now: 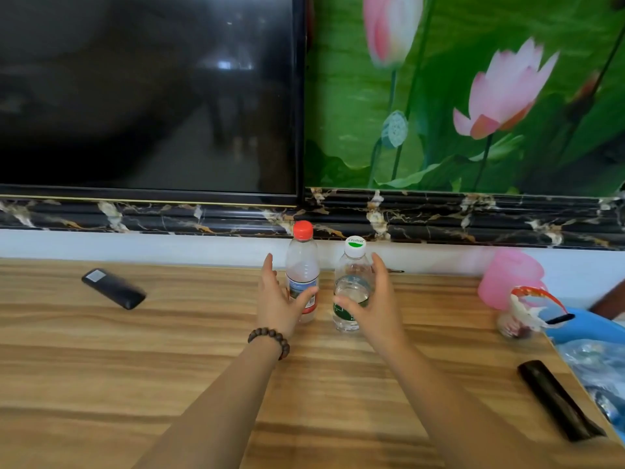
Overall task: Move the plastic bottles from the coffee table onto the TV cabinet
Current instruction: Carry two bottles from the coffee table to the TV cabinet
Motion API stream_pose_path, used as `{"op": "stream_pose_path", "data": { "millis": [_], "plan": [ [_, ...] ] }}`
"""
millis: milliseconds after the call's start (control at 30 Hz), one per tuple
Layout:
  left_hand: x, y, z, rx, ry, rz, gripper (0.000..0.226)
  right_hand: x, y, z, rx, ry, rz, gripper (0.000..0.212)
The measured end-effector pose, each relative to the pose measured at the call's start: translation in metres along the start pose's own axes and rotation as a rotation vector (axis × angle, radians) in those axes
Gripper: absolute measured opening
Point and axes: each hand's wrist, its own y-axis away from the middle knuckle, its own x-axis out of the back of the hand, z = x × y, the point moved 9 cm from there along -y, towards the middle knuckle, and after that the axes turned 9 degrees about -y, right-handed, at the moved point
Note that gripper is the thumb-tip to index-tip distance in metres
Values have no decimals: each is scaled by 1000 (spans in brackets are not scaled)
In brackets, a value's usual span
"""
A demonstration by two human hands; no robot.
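Note:
Two clear plastic bottles stand upright side by side on the wooden TV cabinet top (169, 350), just below the TV (145, 96). The red-capped bottle (302, 265) is on the left, and the shorter bottle with a white and green cap (353, 265) is on the right. My left hand (277, 299) is spread around the red-capped bottle; its thumb lies across the label and its fingers stand off to the left. My right hand (375, 306) curves loosely around the shorter bottle, thumb in front, fingers at its right side.
A black remote (113, 288) lies to the left on the cabinet. A pink cup (510, 279) and a small fish ornament (527, 309) stand at the right, with a dark oblong object (558, 401) near the right edge. Blue plastic (595, 360) lies beyond that edge.

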Motion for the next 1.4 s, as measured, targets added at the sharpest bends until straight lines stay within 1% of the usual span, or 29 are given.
{"op": "stream_pose_path", "data": {
  "millis": [67,133,167,200,300,400,600,833,1033,1100,1200,1267,1333,1400],
  "plan": [
    [-8,-2,-12,38,-6,-31,113,3,5,19,-29,53,50,112],
    [-20,-3,-25,80,11,-79,112,2,11,37,-65,81,84,114],
    [-25,-3,-31,88,18,-92,108,0,12,45,-73,72,96,111],
    [-30,-4,-37,89,15,-93,100,-2,14,51,-75,55,105,106],
    [-36,-9,-44,90,-25,-76,71,-7,13,56,-70,40,128,81],
    [-40,-16,-42,65,-31,-70,66,-12,6,53,-52,65,136,68],
    [-48,-24,-39,46,-33,-52,55,-30,-21,53,-84,109,114,73],
    [-51,-34,-35,63,-46,-14,53,-36,-45,55,-112,113,119,72],
    [-51,-35,-34,58,-94,-16,60,-38,-49,55,-130,111,109,71],
    [-52,-35,-36,60,-90,-36,75,-39,-47,57,-134,83,92,77],
    [-50,-34,-40,87,-84,-56,107,-44,-43,58,-126,27,50,97],
    [-48,-33,-40,98,-78,-82,118,-44,-40,60,-121,28,44,105],
    [-46,-30,-38,112,-73,-107,122,-44,-37,60,-124,40,32,105],
    [-39,-22,-36,134,-125,-119,115,-41,-28,54,-146,83,24,102]
  ]
}}
